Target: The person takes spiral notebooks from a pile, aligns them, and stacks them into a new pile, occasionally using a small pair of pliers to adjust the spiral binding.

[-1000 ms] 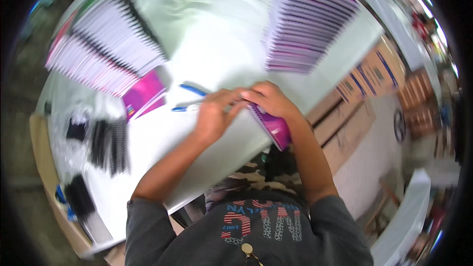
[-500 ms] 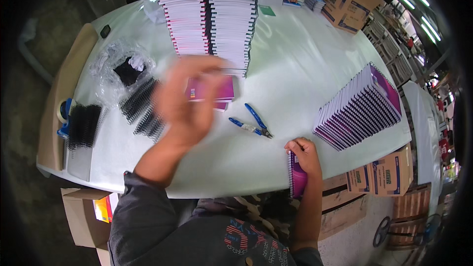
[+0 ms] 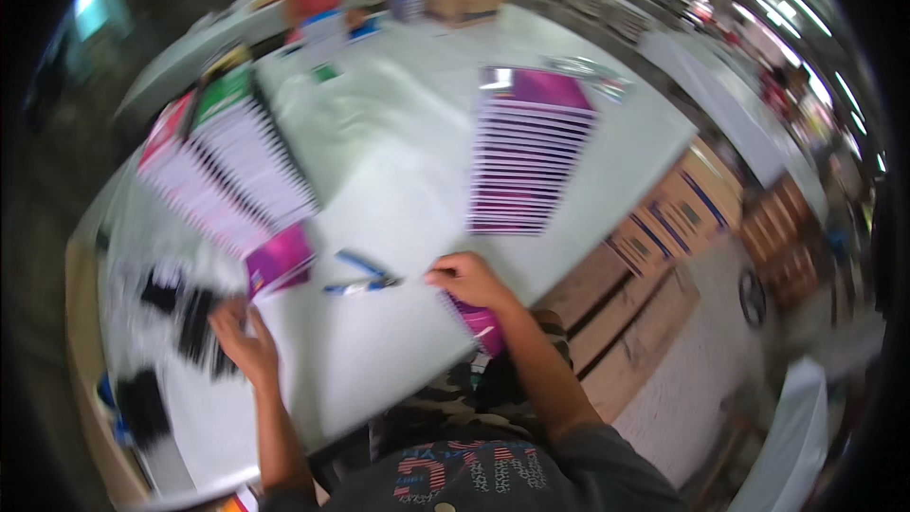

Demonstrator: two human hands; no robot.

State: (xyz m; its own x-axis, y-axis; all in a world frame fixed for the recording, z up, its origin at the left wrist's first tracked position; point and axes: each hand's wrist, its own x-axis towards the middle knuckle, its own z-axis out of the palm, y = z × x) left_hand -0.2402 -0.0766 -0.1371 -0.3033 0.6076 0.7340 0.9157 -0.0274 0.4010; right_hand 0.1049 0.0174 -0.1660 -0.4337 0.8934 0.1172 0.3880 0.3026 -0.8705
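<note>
- The pale table (image 3: 398,161) is spreading beneath my fingers.
- A purple notebook stack (image 3: 526,166) is standing beyond my right fingers.
- Black spiral coils (image 3: 197,327) are lying at my left fingertips; blur is hiding any contact.
- My left hand (image 3: 248,346) is staying unclenched, fingers parted.
- My right hand (image 3: 474,283) is grasping a purple notebook (image 3: 479,322), which is jutting bodyward below those fingers.
- Blue-handled pliers (image 3: 382,280) are lying between my hands, nearer my right fingers.
</note>
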